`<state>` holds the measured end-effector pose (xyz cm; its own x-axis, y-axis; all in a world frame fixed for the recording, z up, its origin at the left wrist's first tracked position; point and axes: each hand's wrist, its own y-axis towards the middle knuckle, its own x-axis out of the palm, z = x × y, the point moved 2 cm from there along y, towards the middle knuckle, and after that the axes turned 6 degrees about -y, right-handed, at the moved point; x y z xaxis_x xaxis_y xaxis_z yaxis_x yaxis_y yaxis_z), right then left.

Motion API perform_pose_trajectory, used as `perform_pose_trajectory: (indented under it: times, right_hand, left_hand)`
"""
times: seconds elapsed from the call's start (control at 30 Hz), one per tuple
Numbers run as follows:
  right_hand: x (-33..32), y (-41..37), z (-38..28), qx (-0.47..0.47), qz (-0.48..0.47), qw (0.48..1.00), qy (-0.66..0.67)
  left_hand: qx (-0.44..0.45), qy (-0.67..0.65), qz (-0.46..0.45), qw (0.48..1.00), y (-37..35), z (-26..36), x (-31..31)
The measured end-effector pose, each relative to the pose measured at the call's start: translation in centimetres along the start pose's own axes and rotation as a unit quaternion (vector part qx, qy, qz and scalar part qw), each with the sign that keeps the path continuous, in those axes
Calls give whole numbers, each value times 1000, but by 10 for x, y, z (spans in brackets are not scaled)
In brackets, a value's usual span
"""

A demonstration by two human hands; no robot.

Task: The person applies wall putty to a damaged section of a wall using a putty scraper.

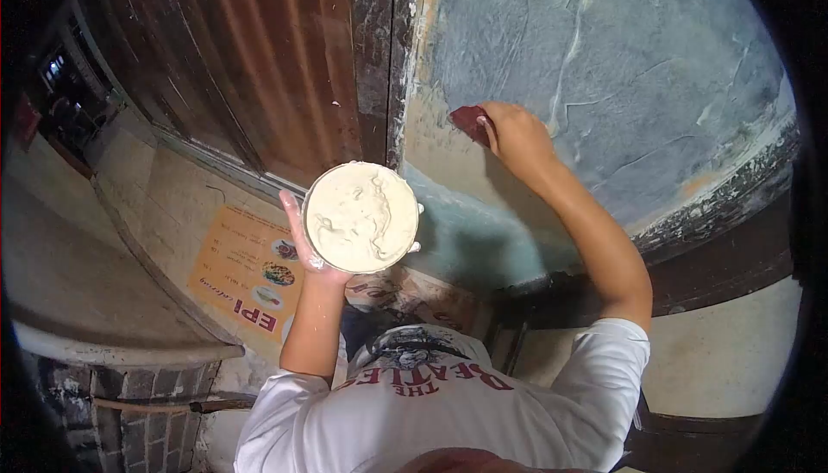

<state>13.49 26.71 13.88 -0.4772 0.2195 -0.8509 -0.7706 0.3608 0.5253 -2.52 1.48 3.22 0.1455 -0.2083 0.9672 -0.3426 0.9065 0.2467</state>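
Observation:
My left hand (pixel 312 251) supports a round tub of putty (pixel 360 217) from below. Its thumb lies along the left rim, and fingertips smeared with white show at the right side. Thick cream-coloured paste fills the tub nearly to the rim, with ridges across its surface. Up and to the right, my right hand (pixel 516 138) grips a dark red flat scraper (pixel 470 123) against or very close to the wall (pixel 517 50). The wall is blue-grey and patchy, with a beige area beside the scraper. The fingers partly cover the scraper.
Brown wooden panelling (pixel 259 59) and a dark post (pixel 374 50) border the wall on the left. An orange printed banner (pixel 241 270) lies on the tiled floor. A curved ledge (pixel 129 350) over grey brickwork is at lower left. A dark band (pixel 716 270) runs below the wall.

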Motion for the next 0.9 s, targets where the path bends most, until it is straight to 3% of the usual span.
perform_pose_trajectory:
  times: [0.23,0.33,0.37,0.43,0.47,0.57,0.63,0.7,0.73,0.77,0.83,0.87,0.9]
  right_hand:
    - [-13,2,0,-14,44,999,21]
    - [4,-1,-1,43,-34,998,-20]
    - [6,1,4,43,-33,998,-21]
    - [5,7,12,17,37,999,-10]
    - [-7,10,8,23,42,999,-7]
    - [-16,10,7,33,54,998,31]
    - [-2,6,9,25,45,998,41]
    - [16,1,10,58,-43,997,-13]
    - [21,2,11,61,-45,997,-29]
    - [17,5,10,60,-42,997,-30]
    - [4,8,7,64,20,998,-4]
    - [0,8,6,64,20,998,-4]
    - [-5,8,6,56,34,998,5]
  left_hand:
    - [35,23,72,997,0,8,-4]
    - [-13,-27,-59,998,2,-1,12]
    - [-14,-27,-60,998,3,-1,11]
    - [-6,-15,-38,999,3,0,7]
    - [13,6,18,1000,2,3,2]
    - [32,20,64,997,1,6,-1]
    - [32,23,59,998,1,5,-2]
    - [35,30,47,998,1,5,-2]
    - [14,-6,-12,1000,2,4,2]
    - [14,-5,-14,1000,2,4,3]
    - [21,12,-5,1000,2,5,3]
    - [46,28,58,997,2,7,-2]
    - [45,28,58,997,2,8,-2]
